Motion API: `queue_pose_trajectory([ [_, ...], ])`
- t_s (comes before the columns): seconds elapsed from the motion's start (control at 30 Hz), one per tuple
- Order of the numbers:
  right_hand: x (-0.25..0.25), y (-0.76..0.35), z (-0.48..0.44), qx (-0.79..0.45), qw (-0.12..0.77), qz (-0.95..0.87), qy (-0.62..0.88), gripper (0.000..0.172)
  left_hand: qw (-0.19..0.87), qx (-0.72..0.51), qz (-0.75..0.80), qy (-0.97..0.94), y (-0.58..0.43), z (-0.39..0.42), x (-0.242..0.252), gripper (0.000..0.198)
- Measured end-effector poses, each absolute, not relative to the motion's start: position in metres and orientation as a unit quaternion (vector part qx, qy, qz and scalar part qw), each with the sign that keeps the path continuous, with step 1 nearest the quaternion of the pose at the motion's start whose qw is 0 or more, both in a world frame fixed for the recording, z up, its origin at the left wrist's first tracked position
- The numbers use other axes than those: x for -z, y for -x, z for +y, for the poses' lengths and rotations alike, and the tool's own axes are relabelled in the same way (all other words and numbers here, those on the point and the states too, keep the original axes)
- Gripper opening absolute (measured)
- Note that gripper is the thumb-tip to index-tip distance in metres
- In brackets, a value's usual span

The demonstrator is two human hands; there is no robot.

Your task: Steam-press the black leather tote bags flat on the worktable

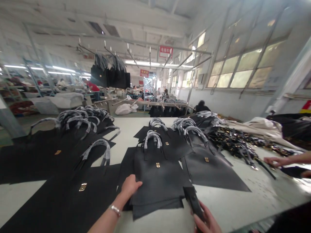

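A stack of flat black handbags [159, 176] with gold clasps and wrapped handles lies in front of me on the white table [243, 204]. My left hand [130, 186] rests on the stack's left edge, fingers curled over the top bag. My right hand [206, 223] at the bottom edge is closed round a narrow black strap piece [194, 202] that points up toward the stack's right corner.
More black bags lie spread at the left [60, 161] and in a pile to the right [209, 161]. Another person's hands [279, 160] work at the right edge beside a heap of metal hardware [240, 142]. Bags hang from overhead racks [109, 74] behind.
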State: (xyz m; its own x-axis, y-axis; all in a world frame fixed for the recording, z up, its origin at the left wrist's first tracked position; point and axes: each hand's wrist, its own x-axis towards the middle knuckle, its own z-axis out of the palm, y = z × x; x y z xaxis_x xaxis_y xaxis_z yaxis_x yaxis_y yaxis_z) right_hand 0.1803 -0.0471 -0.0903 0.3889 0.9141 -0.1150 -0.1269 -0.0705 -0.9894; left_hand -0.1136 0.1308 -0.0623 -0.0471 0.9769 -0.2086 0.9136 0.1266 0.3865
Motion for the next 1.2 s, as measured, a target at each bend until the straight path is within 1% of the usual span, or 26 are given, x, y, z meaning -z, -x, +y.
queue_pose_trajectory([
  [0.1, 0.067, -0.191, -0.062, -0.433, 0.568, -0.340, 0.612, 0.075, 0.214, -0.069, 0.698, -0.680, 0.135, 0.104, 0.066, 0.026],
  [0.2, 0.044, -0.209, -0.071, -0.459, 0.488, -0.357, 0.651, 0.071, 0.223, -0.059, 0.680, -0.696, 0.158, 0.078, 0.063, 0.027],
  [0.27, 0.033, -0.218, -0.072, -0.487, 0.442, -0.354, 0.665, 0.072, 0.222, -0.037, 0.678, -0.700, 0.170, 0.062, 0.056, 0.028],
  [0.3, 0.029, -0.221, -0.072, -0.498, 0.426, -0.347, 0.671, 0.074, 0.207, -0.020, 0.681, -0.702, 0.173, 0.054, 0.053, 0.029],
  [0.37, 0.023, -0.223, -0.069, -0.513, 0.404, -0.334, 0.680, 0.075, 0.132, -0.007, 0.699, -0.703, 0.173, 0.042, 0.045, 0.033],
  [0.43, 0.017, -0.219, -0.064, -0.526, 0.381, -0.339, 0.681, 0.072, 0.043, -0.048, 0.698, -0.713, 0.160, 0.034, 0.039, 0.042],
  [0.47, 0.014, -0.216, -0.059, -0.528, 0.367, -0.351, 0.681, 0.068, 0.022, -0.086, 0.680, -0.728, 0.149, 0.032, 0.039, 0.046],
  [0.5, 0.012, -0.212, -0.052, -0.527, 0.353, -0.368, 0.679, 0.063, 0.025, -0.123, 0.646, -0.753, 0.135, 0.030, 0.040, 0.048],
  [0.6, 0.006, -0.199, -0.025, -0.527, 0.326, -0.399, 0.675, 0.045, 0.108, -0.181, 0.489, -0.846, 0.091, 0.032, 0.050, 0.058],
  [0.67, 0.005, -0.193, -0.002, -0.536, 0.322, -0.394, 0.674, 0.036, 0.144, -0.177, 0.395, -0.890, 0.067, 0.034, 0.058, 0.070],
  [0.73, 0.005, -0.190, 0.022, -0.543, 0.316, -0.386, 0.676, 0.030, 0.159, -0.158, 0.336, -0.915, 0.055, 0.036, 0.065, 0.072],
  [0.9, 0.008, -0.200, 0.079, -0.553, 0.280, -0.385, 0.684, 0.026, 0.174, -0.143, 0.300, -0.927, 0.057, 0.038, 0.066, 0.060],
  [1.1, -0.001, -0.220, 0.124, -0.581, 0.228, -0.405, 0.668, 0.024, 0.182, -0.155, 0.308, -0.921, 0.061, 0.037, 0.063, 0.059],
  [1.2, -0.010, -0.231, 0.130, -0.605, 0.184, -0.408, 0.658, 0.028, 0.190, -0.164, 0.311, -0.917, 0.061, 0.037, 0.065, 0.058],
])
